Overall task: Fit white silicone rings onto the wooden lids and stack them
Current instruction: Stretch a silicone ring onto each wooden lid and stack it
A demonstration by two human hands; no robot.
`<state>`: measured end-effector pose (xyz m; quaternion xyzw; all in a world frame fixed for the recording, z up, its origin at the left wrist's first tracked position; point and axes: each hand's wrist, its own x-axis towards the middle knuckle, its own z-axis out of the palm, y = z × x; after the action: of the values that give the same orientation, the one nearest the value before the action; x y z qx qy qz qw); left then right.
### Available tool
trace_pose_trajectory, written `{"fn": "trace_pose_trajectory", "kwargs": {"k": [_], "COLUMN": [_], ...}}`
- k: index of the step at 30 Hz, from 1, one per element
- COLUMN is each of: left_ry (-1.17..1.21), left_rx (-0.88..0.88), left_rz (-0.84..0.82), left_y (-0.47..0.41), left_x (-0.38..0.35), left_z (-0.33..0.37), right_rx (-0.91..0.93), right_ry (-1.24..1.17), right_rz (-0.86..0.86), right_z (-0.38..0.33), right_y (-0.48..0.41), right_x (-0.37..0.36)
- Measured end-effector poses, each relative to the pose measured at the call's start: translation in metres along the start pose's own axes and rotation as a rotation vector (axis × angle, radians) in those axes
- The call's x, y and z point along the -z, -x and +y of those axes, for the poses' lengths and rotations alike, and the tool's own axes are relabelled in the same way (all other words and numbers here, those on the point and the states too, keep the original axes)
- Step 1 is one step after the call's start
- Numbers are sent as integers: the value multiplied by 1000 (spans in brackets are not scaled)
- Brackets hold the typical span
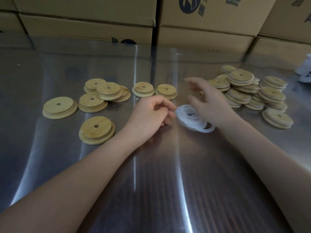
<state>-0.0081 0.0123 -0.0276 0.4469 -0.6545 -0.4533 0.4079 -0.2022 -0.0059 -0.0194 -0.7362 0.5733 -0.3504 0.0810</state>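
Observation:
A small heap of white silicone rings point(193, 119) lies mid-table between my hands. My left hand point(151, 113) rests just left of the heap, fingers curled, fingertips touching the heap's edge. My right hand point(207, 100) hovers blurred above the heap's right side, fingers relaxed and spread, holding nothing I can see. Several bare wooden lids point(96, 129) with centre holes lie loose on the left. A pile of lids with white rings fitted point(242, 91) sits at the right.
The steel table point(159, 174) is shiny under a clear sheet. Cardboard boxes point(202, 36) wall off the far edge. A white object point(305, 71) sits at the far right. Two single lids point(165, 91) lie just beyond my left hand.

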Motion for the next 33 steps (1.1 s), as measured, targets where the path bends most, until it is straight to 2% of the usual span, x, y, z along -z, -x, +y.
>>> {"fn": "trace_pose_trajectory", "kwargs": {"k": [5, 8, 15, 21, 28, 33], "left_ry": [-11, -11, -9, 9, -267, -467], "left_rx": [-10, -9, -20, -38, -85, 24], "left_rz": [3, 7, 29, 139, 376, 338], "left_y": [0, 0, 2, 2, 0, -6], "left_x": [0, -1, 0, 0, 6, 8], "left_z": [0, 0, 2, 4, 3, -4], "right_rx": [50, 41, 65, 129, 145, 90], "right_ry": [34, 112, 77, -27, -208, -370], "right_rz": [-247, -321, -294, -228, -262, -182], "right_z": [-7, -7, -11, -21, -31, -28], "right_y": [3, 3, 2, 6, 10, 9], "right_x": [-13, -16, -11, -6, -5, -4]}}
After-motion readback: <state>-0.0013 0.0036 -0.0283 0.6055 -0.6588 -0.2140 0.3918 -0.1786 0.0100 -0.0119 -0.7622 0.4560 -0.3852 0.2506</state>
